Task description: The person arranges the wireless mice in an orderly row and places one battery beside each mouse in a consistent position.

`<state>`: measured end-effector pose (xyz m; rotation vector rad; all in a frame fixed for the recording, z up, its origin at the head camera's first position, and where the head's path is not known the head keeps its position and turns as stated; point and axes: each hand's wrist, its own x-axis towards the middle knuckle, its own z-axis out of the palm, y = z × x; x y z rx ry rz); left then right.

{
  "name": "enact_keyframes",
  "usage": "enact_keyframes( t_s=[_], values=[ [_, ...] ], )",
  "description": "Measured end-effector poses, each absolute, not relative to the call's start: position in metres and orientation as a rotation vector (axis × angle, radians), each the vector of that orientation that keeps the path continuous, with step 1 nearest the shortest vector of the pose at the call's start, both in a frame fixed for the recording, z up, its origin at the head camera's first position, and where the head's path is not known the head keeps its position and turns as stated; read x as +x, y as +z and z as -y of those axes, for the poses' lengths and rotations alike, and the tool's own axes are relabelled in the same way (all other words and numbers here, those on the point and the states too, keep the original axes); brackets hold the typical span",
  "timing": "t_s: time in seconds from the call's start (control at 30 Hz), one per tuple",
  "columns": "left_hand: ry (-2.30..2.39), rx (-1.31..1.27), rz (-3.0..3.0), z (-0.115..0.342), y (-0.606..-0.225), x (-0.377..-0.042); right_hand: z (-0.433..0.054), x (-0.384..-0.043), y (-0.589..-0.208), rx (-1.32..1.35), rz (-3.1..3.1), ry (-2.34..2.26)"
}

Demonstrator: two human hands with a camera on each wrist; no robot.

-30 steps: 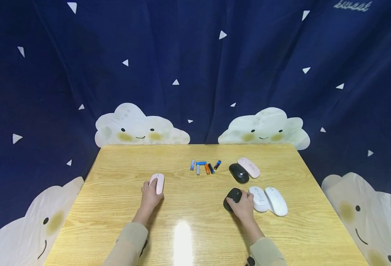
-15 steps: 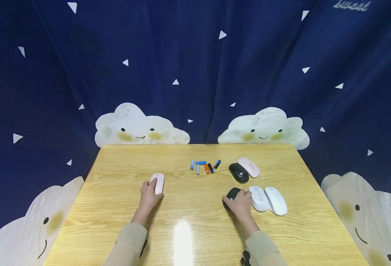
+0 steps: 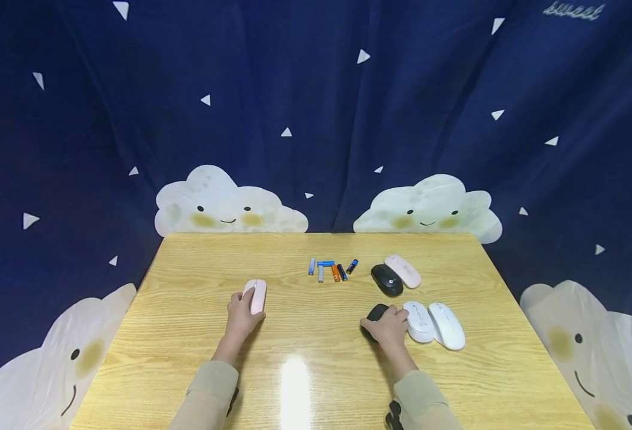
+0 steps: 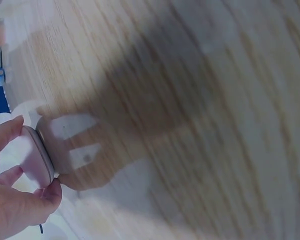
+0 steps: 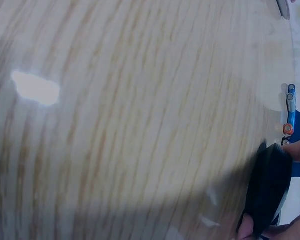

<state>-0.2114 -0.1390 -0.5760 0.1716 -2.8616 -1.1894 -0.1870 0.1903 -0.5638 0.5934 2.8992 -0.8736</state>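
Note:
On the left part of the table, my left hand grips a pale pink computer mouse. The left wrist view has thumb and fingers at the edges of this pink mouse. Right of the middle, my right hand holds a black computer mouse, covering much of its top. Seen in the right wrist view, the black mouse shows side-on between thumb and fingers. Two white mice lie just right of that hand, the nearer one at its fingers, the other beyond.
Behind the right hand lie a second black mouse and another pink mouse, side by side. Several batteries, one of them orange, are grouped near the back of the wooden table. A dark blue curtain hangs behind.
My right hand has shifted slightly left and further over the black mouse, hiding more of it. The left hand and the pink mouse stay where they were.

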Motion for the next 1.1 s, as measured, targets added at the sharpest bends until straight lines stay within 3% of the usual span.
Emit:
enact_keyframes(
  t_s=[0.5,1.1],
  values=[
    [-1.200,0.170,2.855,0.139,-0.576,-0.211,-0.170,-0.196,-0.559,0.501,-2.957,-0.994],
    [-1.186,0.166,2.858,0.139,-0.575,-0.210,-0.097,-0.234,-0.551,0.011,-2.949,-1.016]
  ],
)
